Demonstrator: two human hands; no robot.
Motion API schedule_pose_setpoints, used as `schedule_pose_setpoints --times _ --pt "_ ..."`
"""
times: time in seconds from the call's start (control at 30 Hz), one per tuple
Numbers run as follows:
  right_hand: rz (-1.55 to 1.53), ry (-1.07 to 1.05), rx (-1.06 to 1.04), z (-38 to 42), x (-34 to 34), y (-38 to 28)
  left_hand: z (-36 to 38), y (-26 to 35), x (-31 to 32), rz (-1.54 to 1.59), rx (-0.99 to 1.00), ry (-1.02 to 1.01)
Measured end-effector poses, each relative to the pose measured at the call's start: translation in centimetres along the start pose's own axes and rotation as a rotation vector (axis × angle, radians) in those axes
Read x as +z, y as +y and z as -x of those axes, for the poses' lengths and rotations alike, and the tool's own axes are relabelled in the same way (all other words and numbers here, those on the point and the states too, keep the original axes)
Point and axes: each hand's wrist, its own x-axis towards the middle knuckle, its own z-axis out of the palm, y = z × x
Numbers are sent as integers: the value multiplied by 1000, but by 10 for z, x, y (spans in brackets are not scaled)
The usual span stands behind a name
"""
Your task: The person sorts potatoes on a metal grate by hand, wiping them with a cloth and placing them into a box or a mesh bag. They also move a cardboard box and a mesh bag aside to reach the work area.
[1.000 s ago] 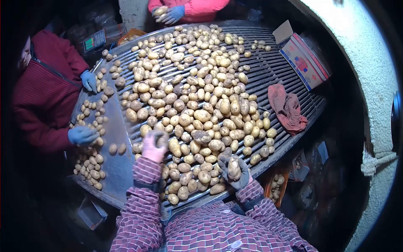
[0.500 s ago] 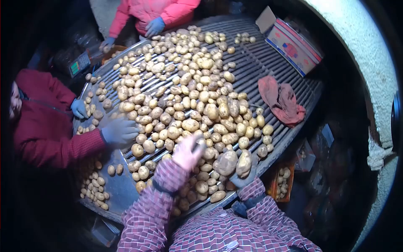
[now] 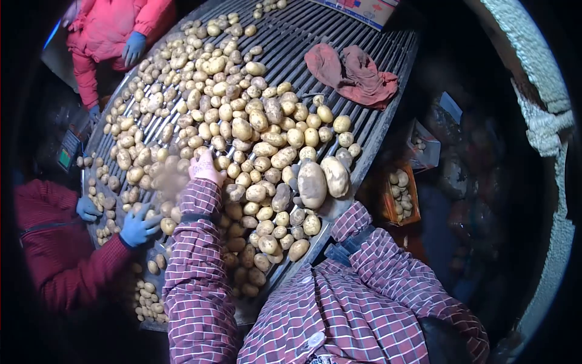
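Two large potatoes (image 3: 312, 184) sit in the grey-gloved right hand (image 3: 338, 207), side by side, its fingers curled round them, some showing at the left edge of the left-hand one. Both are long ovals with far ends pointing away from the wearer. The left one's long axis runs almost straight out, while the other's leans a little more to the left at its far end. Their skins are pale tan, smeared with dull earth.

The left hand (image 3: 207, 168) reaches among the potatoes, fingers bent; I cannot tell whether they grip one. Just left of those fingers is a brown blur (image 3: 171, 177), too smeared to count.

Around and beyond both sets of fingers spreads a pile of potatoes (image 3: 265, 150), too many to count, round to oval, on one table of parallel metal bars (image 3: 291, 36). Ahead of the right fingers lies one crumpled red cloth (image 3: 357, 79); farther out, one printed cardboard carton (image 3: 367, 9).

Right of the right fingers stands one orange crate (image 3: 415, 197) holding small potatoes. Left of the left fingers, two co-workers show four blue gloves (image 3: 138, 228), the closest pair below ribbed maroon sleeves (image 3: 91, 264).
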Motion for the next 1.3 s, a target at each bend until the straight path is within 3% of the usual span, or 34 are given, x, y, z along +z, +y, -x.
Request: schedule_pose_setpoints --times 0.07,0.1,0.17,0.23,0.33,0.37,0.43,0.5,0.53,0.6,0.67,0.7,0.77,0.83,0.9,0.93,1.0,1.07,1.13,1.17,1.23,1.3 --pt "2 -105 -42 -3 1 2 7 -15 22 153 74 243" --pt "-30 -196 -59 1 5 3 6 -22 30 485 166 224" --pt "-35 67 -66 12 2 4 34 -6 12 1121 267 85" --pt "78 100 -119 13 -15 11 73 28 -5 1557 244 -118" --pt "226 23 -75 16 -27 16 115 76 3 1253 420 -154" --pt "5 -179 50 12 -62 20 130 95 9 1119 395 -99" --pt "-102 -265 87 30 -86 22 156 122 19 916 446 17" --pt "-5 1 -46 55 -90 23 163 139 32 798 597 49" --pt "-100 -367 -57 57 -99 16 170 152 28 759 655 40" --pt "-4 -4 -83 94 -57 3 181 176 21 654 772 42" --pt "127 -209 -251 109 -94 -11 188 204 26 813 886 -88" --pt "147 -213 -303 122 -126 -19 197 221 26 846 927 -134" --pt "-48 94 -549 142 -185 -28 214 254 27 910 1005 -217" --pt "-252 137 -758 182 -212 -45 228 274 41 951 1054 -253" --pt "-115 -147 -642 230 -189 -82 232 278 60 946 1061 -342" --pt "-4 -155 -508 249 -153 -97 231 274 67 896 1078 -349" --pt "12 290 -628 275 -161 -122 225 258 77 837 1041 -345" --pt "-333 380 -808 275 -188 -148 220 238 82 801 965 -249" --pt "-281 610 -756 277 -222 -186 213 215 82 769 863 -214" --pt "-173 834 -695 282 -249 -195 211 202 84 752 830 -171" --pt "159 1224 -434 291 -280 -201 209 181 74 667 804 -86" --pt "416 1337 -247 295 -299 -187 208 151 73 572 805 41"
